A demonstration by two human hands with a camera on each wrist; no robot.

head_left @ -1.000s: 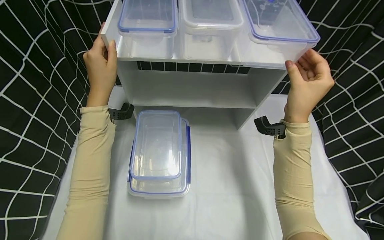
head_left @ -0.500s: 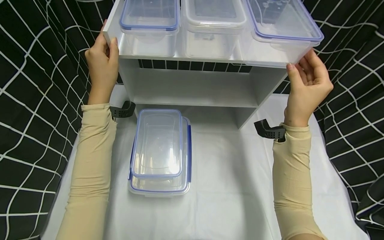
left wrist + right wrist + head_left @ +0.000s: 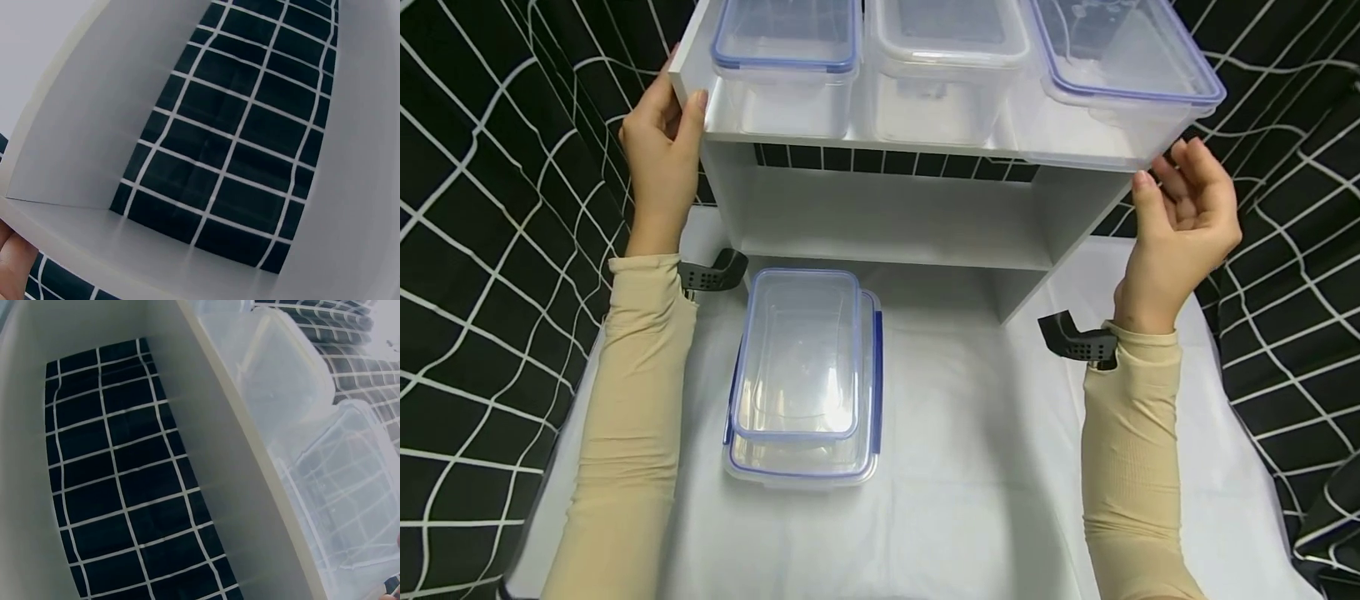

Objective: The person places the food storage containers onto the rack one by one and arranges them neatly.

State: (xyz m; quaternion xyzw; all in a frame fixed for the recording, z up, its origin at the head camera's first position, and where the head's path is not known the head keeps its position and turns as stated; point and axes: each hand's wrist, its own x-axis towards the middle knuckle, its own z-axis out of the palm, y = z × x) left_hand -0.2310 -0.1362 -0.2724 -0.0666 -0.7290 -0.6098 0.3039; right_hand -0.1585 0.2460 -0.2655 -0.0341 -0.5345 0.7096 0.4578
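My left hand (image 3: pixel 661 162) grips the upper left side panel of a white shelf unit (image 3: pixel 895 217), thumb in front and fingers round its outer side. In the left wrist view only a bit of that hand shows at the lower left edge. My right hand (image 3: pixel 1189 218) is just below the front corner of the right clear container (image 3: pixel 1131 79), fingers loosely bent and holding nothing. That container has a blue-rimmed lid and overhangs the top board's right end. Beside it on the board stand a pale-lidded container (image 3: pixel 943 92) and a blue-rimmed one (image 3: pixel 790 87).
Two flat blue-rimmed containers (image 3: pixel 797 358) lie stacked on the white cloth (image 3: pixel 955 500), in front of the unit's left part. Dark curtains (image 3: pixel 497 250) with white grid lines hang on both sides.
My right hand has come away from the right container's corner, slightly down and to the right. The left hand keeps its grip on the panel. The whole view has shifted a little.
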